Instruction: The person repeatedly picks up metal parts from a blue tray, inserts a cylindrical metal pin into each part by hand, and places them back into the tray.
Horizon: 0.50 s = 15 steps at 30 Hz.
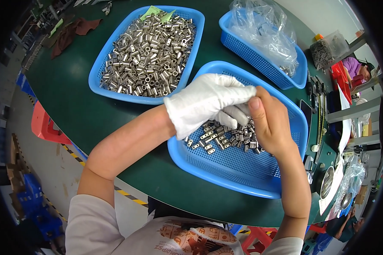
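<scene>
My left hand (206, 100) wears a white cotton glove and reaches over the near basket, its fingers loosely bent and apart, with nothing seen in them. My bare right hand (270, 121) is closed, its thumb and fingers pinching the fingertip end of the white glove (187, 112). Beneath both hands stands a blue perforated plastic basket (225, 180). Small shiny metal blocks with holes (219, 138) lie in a loose layer on its floor; my hands hide some of them.
A second blue basket (96, 87), heaped with metal sleeves (151, 55), stands at far left. Behind to the right, another blue basket (259, 57) holds clear plastic bags (266, 32). Tools (317, 93) lie along the green table's (68, 91) right side. A person (355, 70) sits beyond.
</scene>
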### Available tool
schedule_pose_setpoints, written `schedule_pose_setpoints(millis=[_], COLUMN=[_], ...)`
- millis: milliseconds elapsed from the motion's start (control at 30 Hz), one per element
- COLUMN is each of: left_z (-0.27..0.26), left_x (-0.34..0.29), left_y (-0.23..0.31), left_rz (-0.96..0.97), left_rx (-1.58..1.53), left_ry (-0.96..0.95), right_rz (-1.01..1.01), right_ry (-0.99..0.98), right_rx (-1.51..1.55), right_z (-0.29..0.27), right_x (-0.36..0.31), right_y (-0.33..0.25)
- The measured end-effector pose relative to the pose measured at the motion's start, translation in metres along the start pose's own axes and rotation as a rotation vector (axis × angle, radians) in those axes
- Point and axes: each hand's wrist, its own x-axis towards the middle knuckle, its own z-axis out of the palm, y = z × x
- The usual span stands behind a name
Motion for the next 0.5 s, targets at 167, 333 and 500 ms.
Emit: schedule_pose_setpoints(millis=[167, 333, 500], left_z=[-0.002, 0.0, 0.0], left_x=[0.003, 0.0, 0.001], left_y=[-0.005, -0.003, -0.004], left_rz=[0.004, 0.03, 0.044], left_rx=[-0.047, -0.053, -0.034], left_ry=[-0.019, 0.072, 0.003], right_rz=[-0.015, 0.145, 0.19], right_ry=[0.006, 0.069, 0.143], right_rx=[-0.093, 0.249, 0.404], right_z=[-0.009, -0.022, -0.017], right_x=[0.0, 0.0, -0.004], right_y=[-0.006, 0.0, -0.006])
